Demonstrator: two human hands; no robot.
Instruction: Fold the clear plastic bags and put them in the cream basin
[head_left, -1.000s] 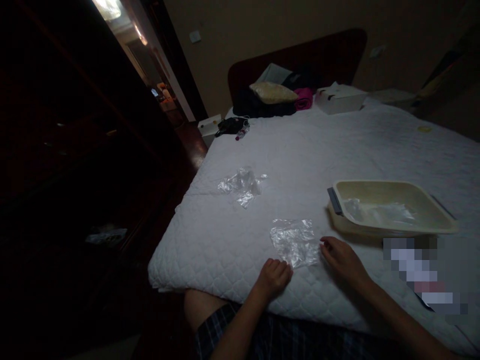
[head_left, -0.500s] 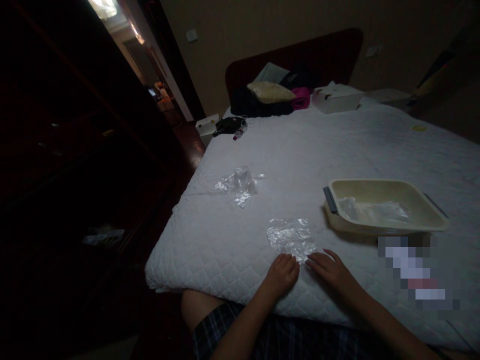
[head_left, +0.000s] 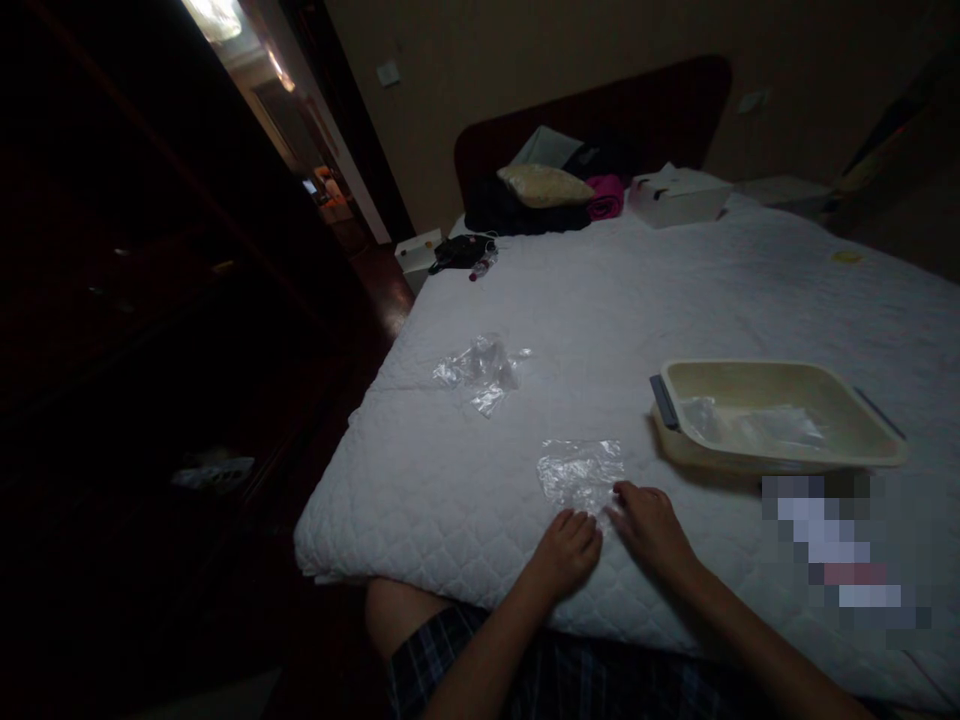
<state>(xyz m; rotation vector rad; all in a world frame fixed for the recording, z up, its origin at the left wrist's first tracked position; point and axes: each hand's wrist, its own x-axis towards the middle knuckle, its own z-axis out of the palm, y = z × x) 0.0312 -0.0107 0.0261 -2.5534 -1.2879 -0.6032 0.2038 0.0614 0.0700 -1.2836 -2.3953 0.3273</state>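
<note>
A clear plastic bag (head_left: 576, 470) lies flat on the white quilted bed near its front edge. My left hand (head_left: 568, 552) is at the bag's near edge, its fingers close together and closed on the film. At the near right corner, my right hand (head_left: 654, 527) has its fingers bent in and closed on the same bag, with the thumb low beside them. Both palms face down, and exactly what the fingertips pinch is partly hidden. Further back to the left sits a crumpled heap of clear plastic bags (head_left: 484, 370).
A cream plastic basin (head_left: 780, 465) with grey handles stands to the right, clear plastic packets inside. Behind it, toward the headboard (head_left: 675, 100), are a white box (head_left: 679, 198), a pillow (head_left: 544, 186) and a pink roll (head_left: 606, 197). A small bottle (head_left: 484, 264) lies at the left.
My right hand has moved slightly up along the bag's right side, and its previously spread fingers have curled in. My left hand stays almost where it was.
</note>
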